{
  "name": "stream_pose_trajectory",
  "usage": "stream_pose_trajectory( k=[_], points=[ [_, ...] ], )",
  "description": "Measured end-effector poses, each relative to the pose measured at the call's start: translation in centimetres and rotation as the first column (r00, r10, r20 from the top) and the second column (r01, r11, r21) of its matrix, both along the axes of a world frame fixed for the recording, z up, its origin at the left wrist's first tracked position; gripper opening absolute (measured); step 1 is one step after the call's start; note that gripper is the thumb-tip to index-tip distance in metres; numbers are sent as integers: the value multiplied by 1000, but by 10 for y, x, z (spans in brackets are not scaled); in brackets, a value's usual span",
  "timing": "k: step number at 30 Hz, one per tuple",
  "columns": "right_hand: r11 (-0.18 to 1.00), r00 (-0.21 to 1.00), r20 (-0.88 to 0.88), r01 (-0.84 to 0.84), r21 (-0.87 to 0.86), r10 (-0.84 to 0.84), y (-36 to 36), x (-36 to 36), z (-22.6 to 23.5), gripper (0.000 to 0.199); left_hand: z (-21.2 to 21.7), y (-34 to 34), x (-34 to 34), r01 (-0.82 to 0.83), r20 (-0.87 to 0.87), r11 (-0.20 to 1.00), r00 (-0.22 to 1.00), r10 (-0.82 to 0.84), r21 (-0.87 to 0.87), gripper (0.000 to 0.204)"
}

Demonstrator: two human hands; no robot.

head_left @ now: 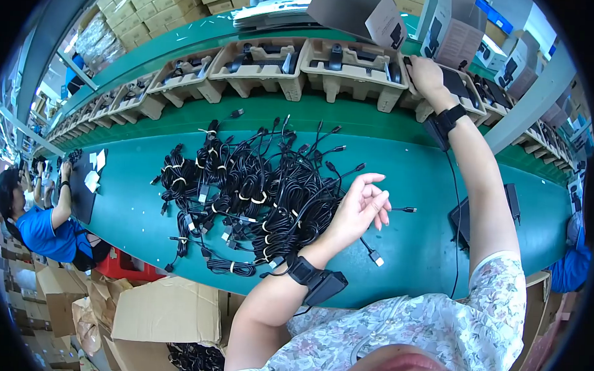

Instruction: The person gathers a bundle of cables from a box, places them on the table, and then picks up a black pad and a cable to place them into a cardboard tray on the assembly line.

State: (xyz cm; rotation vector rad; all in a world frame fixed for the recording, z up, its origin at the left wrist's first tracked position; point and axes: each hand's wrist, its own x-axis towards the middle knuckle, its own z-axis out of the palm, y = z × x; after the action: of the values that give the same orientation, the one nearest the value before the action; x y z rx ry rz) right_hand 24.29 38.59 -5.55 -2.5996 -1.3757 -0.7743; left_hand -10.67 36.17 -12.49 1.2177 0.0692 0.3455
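Note:
My left hand [360, 210] hovers palm-up at the right side of a heap of black USB cables [251, 177]. Its fingers are loosely curled and apart, with nothing in them; a cable plug [404, 209] shows just beyond the fingertips. Reaching to the far right, my right hand [426, 77] is at the left end of a moulded cardboard tray [473, 106] that holds a dark flat part [453, 83]. Its fingers are bent down into the tray, and what they grip is hidden. Many of the cables are coiled and banded.
More moulded trays [353, 79] with black parts line the raised shelf. Printed boxes [453, 34] stand behind them. Black flat objects [462, 221] lie at the right. A person in blue [47, 232] works at the left. Below the table edge is an open carton [168, 312] with cables.

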Motion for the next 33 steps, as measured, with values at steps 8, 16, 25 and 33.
stream_pose_trajectory(
  k=[8,16,25,33],
  points=[
    [996,987,142,84,-38,-78,13,7,-4,14,-1,-6,5,62,-5,998,998,-62,21,33],
    [984,992,-84,107,142,-96,-23,-15,-12,24,3,-7,7,-44,-59,989,997,53,142,32],
    [870,943,70,-329,369,327,-198,-98,-37,33,-9,-3,8,-57,-50,959,996,74,278,30],
    [870,964,-195,250,424,-182,-411,-67,-75,28,-16,-1,6,-85,-47,919,993,112,385,27]
  ],
)
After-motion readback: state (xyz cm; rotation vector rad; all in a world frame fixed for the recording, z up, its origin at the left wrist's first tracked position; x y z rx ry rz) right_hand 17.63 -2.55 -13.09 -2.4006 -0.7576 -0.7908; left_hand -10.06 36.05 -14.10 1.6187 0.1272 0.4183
